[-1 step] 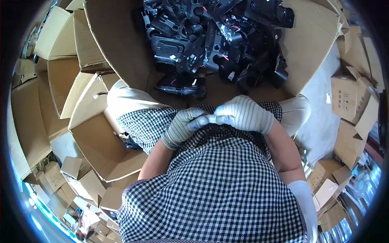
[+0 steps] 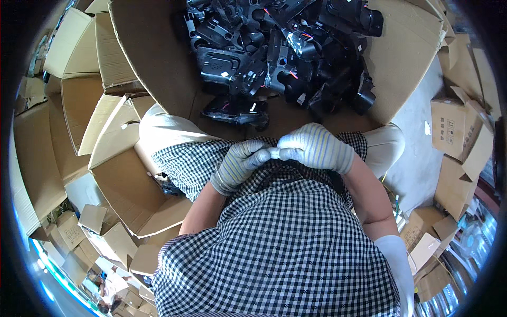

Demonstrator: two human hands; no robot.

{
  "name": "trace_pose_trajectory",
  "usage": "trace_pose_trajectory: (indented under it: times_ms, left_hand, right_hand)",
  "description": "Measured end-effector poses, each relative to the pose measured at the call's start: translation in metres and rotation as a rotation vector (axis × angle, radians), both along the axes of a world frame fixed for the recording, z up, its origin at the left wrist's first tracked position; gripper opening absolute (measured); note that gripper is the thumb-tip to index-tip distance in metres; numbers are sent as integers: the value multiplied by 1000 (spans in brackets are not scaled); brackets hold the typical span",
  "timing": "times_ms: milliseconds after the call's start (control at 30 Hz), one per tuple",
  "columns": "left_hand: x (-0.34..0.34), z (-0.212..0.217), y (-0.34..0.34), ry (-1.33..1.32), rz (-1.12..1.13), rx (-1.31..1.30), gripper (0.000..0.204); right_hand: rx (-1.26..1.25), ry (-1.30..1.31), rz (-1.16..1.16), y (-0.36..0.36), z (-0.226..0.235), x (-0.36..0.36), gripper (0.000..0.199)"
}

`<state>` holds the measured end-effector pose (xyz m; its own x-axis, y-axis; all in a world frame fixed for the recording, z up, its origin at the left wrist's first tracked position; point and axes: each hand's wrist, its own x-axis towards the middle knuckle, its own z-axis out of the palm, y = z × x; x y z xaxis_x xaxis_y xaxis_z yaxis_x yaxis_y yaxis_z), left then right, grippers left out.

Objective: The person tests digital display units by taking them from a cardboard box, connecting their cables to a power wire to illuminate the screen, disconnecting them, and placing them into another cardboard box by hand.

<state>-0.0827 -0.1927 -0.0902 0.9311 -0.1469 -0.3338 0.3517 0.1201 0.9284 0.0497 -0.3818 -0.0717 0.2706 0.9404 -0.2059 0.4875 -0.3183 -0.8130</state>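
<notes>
My left hand and my right hand, both in striped knit work gloves, meet above my lap in front of the checked apron. The fingers of each are closed in a pinch, tips nearly touching. A small pale bit shows between the fingertips; I cannot tell whether it is a separate thing or glove fabric. Just beyond my hands, a large cardboard box holds a heap of black plastic housings with coloured wires. One glossy black housing lies nearest to me in it.
An open cardboard box stands at my left side with a small dark part inside. More open cartons crowd the left. On the right, a closed-sided carton stands on the grey floor, with clear plastic wrapping beyond.
My right hand has shifted very slightly left and away from me. The left hand and the boxes look the same.
</notes>
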Motion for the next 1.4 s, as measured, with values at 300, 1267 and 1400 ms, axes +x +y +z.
trace_pose_trajectory:
  times_ms: [300,1267,1400]
  left_hand:
    - [14,-57,25,110,1015,202,63]
    - [-77,59,103,-564,1348,-926,46]
    - [-115,38,123,-748,1489,-1107,46]
  right_hand:
    - [36,262,30,1,-28,-24,37]
    - [49,314,-89,39,32,-51,26]
    - [151,329,-13,75,48,-54,33]
